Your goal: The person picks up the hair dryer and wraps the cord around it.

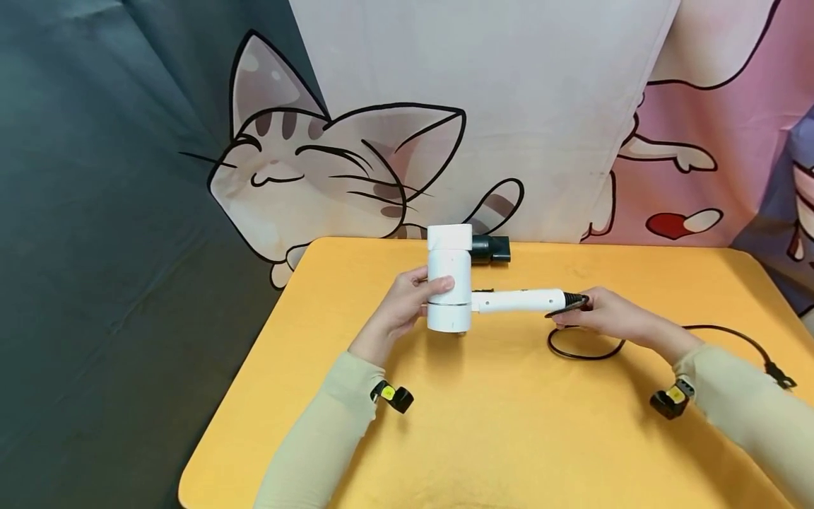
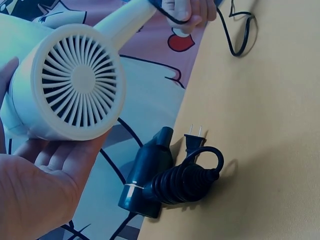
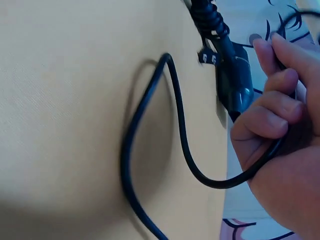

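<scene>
A white hair dryer [image 1: 449,266] is held above the table, its barrel upright and its handle [image 1: 518,301] pointing right. My left hand [image 1: 404,302] grips the barrel from the left, thumb across the near side. In the left wrist view, the slatted round grille [image 2: 83,79] at one end of the barrel faces the camera. At the handle's end, my right hand [image 1: 600,312] holds the black cord [image 1: 581,358]. In the right wrist view, the cord passes through the curled fingers [image 3: 270,120] and hangs in a loop.
Behind the white dryer lies what looks like a black hair dryer [image 2: 145,175], a cord [image 2: 182,182] coiled round its handle and a two-pin plug [image 2: 194,143] beside it. The other cord's plug [image 1: 779,375] lies on the yellow table [image 1: 509,438] at right. A cat-print curtain [image 1: 540,120] hangs behind.
</scene>
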